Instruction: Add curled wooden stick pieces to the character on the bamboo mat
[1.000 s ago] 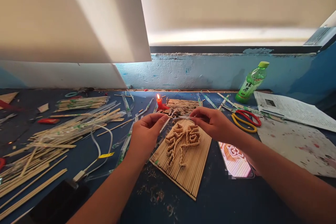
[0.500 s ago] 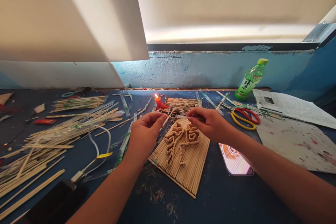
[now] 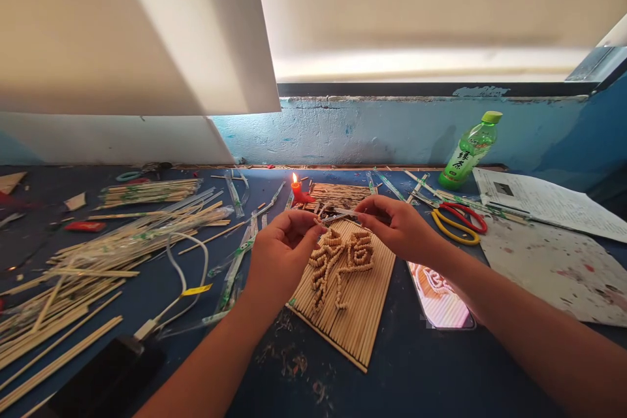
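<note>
My left hand [image 3: 287,251] is closed in a pinch at the upper left of the stick board; what its fingertips hold is too small to make out. Opposite it, my right hand [image 3: 399,225] pinches a thin pale stick [image 3: 339,215] that points toward the left fingertips. Below both hands lies a flat board of bamboo sticks [image 3: 365,313] set side by side. Short beaded-looking wooden pieces [image 3: 360,258] stand on it in raised, character-like lines. Just behind the left hand burns a red candle [image 3: 296,187].
Loose sticks and wrappers [image 3: 98,274] cover the left side, near a white cable [image 3: 203,255]. A lit phone [image 3: 443,300] lies under my right forearm. Scissors [image 3: 458,222], a green tea bottle [image 3: 470,150] and papers [image 3: 553,209] are at the right. Behind the board lies a dark-marked stick mat [image 3: 337,194].
My left hand has shifted right and its fingertips are nearer the pale stick. The right hand has moved slightly right, still pinching. The board appears a little further right.
</note>
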